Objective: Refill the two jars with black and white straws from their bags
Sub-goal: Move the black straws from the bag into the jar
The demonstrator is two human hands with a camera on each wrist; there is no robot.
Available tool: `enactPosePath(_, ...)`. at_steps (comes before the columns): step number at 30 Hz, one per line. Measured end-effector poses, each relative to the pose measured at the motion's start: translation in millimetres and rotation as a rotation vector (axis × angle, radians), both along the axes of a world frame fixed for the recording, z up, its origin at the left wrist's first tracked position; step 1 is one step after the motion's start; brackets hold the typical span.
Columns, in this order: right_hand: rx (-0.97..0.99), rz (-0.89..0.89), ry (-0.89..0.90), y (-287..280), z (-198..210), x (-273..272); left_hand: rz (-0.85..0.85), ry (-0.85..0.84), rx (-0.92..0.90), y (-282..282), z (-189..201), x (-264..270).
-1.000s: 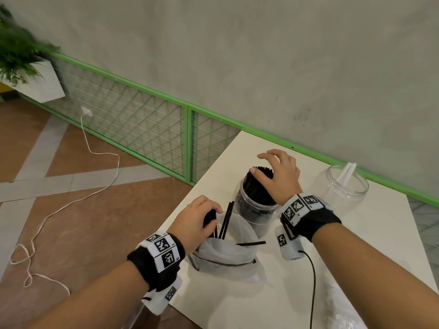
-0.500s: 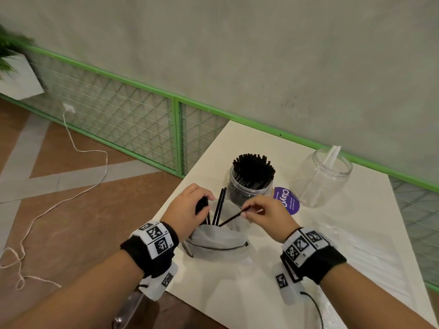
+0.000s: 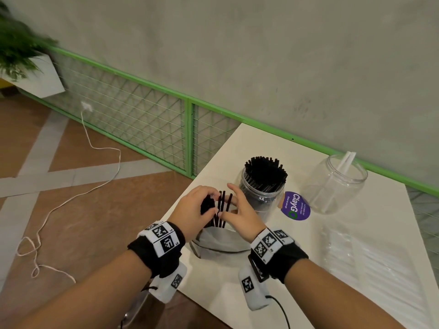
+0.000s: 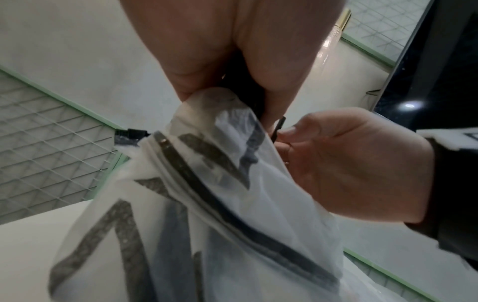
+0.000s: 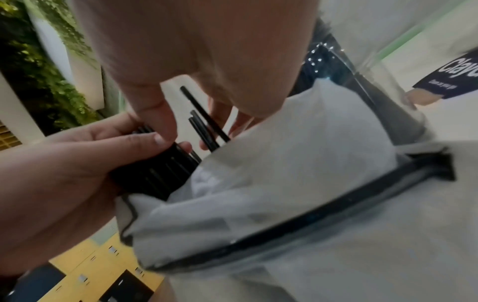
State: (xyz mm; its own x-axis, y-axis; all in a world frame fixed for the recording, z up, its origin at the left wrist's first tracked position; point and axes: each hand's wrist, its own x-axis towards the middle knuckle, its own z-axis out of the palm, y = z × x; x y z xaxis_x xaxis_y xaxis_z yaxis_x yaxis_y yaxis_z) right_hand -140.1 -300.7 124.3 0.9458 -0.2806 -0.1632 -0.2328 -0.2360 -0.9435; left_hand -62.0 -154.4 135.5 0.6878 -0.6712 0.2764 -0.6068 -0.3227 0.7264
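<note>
A white mesh bag (image 3: 219,242) stands at the table's near left edge with black straws sticking out of its mouth. My left hand (image 3: 211,203) grips a thick bundle of black straws (image 5: 155,173) there. My right hand (image 3: 227,201) curls round three loose black straws (image 3: 223,205) beside the bundle, thumb in front and fingers behind. Just behind stands a clear jar (image 3: 262,200) packed with black straws. Further right, a second clear jar (image 3: 335,186) holds a couple of white straws. In the left wrist view the bag (image 4: 207,204) hangs under my fingers (image 4: 271,67).
A purple ClayGo sticker (image 3: 295,206) lies between the jars. A clear plastic bag of white straws (image 3: 370,267) lies flat on the table's (image 3: 237,148) right side. A green mesh railing (image 3: 187,129) and a wall run behind; the floor drops away left, with a white cable (image 3: 95,143).
My right hand left the top of the black-straw jar, came down to the bag, took a slanting stray straw and stood it upright with the others. The left hand kept its grip.
</note>
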Motion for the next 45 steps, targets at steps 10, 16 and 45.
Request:
enactPosePath(10, -0.245, 0.067, -0.048, 20, -19, 9, 0.002, 0.401, -0.121, -1, 5, -9)
enactPosePath(16, -0.389, 0.072, 0.163, 23, -39, 22, -0.094, 0.467, -0.038, 2, 3, -12)
enactPosePath(45, -0.336, -0.104, -0.109, 9, -34, -3, 0.128, 0.58, 0.215, 9, -49, 7)
